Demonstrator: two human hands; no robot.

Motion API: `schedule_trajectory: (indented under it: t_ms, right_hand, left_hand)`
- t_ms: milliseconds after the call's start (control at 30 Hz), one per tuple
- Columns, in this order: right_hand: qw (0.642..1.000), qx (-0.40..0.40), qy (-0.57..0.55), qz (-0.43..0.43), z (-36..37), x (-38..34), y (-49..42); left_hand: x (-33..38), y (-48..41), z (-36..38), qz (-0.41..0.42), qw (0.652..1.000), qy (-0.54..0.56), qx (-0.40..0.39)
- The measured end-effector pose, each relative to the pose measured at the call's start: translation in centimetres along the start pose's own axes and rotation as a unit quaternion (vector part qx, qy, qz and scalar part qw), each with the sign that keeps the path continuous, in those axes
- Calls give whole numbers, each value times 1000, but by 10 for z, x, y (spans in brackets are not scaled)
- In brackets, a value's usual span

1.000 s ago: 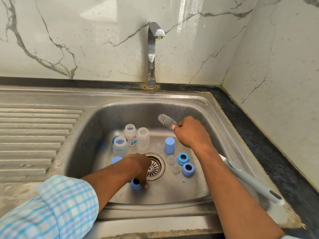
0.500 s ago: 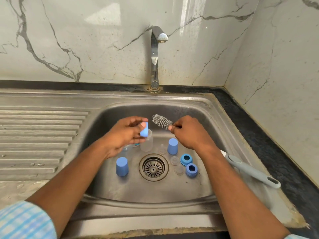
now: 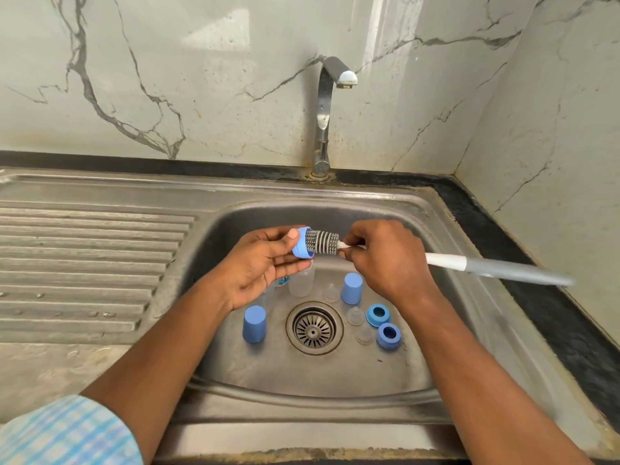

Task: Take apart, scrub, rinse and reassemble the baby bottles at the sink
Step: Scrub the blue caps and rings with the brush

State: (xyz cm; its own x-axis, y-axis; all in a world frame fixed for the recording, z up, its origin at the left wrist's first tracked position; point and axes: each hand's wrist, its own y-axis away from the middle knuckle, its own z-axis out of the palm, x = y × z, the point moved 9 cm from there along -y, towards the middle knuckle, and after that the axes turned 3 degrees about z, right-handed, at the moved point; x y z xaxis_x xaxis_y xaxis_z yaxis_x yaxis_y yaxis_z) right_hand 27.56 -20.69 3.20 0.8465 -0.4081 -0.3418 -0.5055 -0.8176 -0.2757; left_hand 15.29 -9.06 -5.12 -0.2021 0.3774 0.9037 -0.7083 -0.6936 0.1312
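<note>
Two hands meet above the back of the sink [image 3: 335,391]: the left hand [image 3: 261,263] pinches a blue cap [image 3: 301,248] between thumb and fingers, while the right hand [image 3: 385,260] curls round the white neck of the bottle brush [image 3: 322,242], whose bristle tip sits in the cap's mouth and whose grey handle reaches over the sink's right edge. On the basin floor, clear bottles [image 3: 302,280] stand partly hidden under the left hand, a second cap [image 3: 255,323] stands left of the drain [image 3: 314,327], a third cap [image 3: 351,288] behind it to the right, and two blue collars [image 3: 378,315] lie among clear teats [image 3: 355,315] toward the right wall.
</note>
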Motion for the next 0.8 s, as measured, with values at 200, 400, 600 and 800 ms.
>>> schedule_trajectory:
  t_ms: [200, 400, 600, 800]
  right_hand:
    - [998, -42, -3, -35, 6, -12, 4]
    - [998, 5, -61, 5, -5, 0, 7]
    - [999, -11, -50, -19, 1, -10, 8]
    - [996, 15, -76, 38, -1, 7, 6]
  left_hand:
    - [21, 0, -8, 65, 998, -18, 2]
    - [20, 5, 7, 87, 992, -60, -66]
    - [29, 0, -8, 109, 993, -45, -14]
    - [31, 4, 3, 121, 984, -126, -39]
